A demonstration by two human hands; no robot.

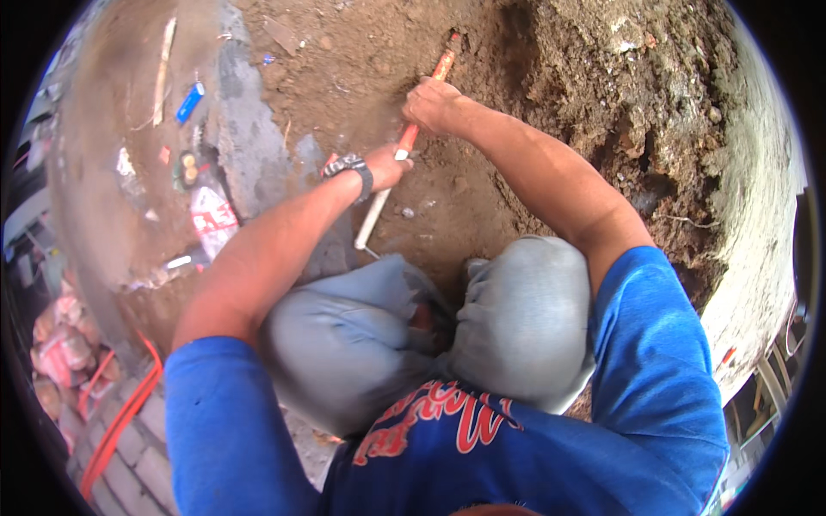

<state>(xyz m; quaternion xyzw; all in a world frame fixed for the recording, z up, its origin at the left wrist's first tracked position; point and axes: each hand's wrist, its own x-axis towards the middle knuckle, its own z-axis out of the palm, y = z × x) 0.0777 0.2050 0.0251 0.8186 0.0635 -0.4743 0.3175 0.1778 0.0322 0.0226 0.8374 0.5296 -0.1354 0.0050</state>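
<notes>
An orange tube slants across the dirt ahead of me, its far end at the soil near the mound's foot. My right hand is closed around the tube's middle. Lower down, my left hand, with a dark-strapped watch on the wrist, is closed where the orange tube meets a thin white pipe. The white pipe runs down toward my knees in line with the tube. My fingers partly cover the joint, so how the two pieces fit cannot be seen.
A rough soil mound rises at the right beside a pale wall-like surface. At the left lie a plastic bottle with a red label, a blue object and a whitish stick. Orange-red cables cross bricks at lower left.
</notes>
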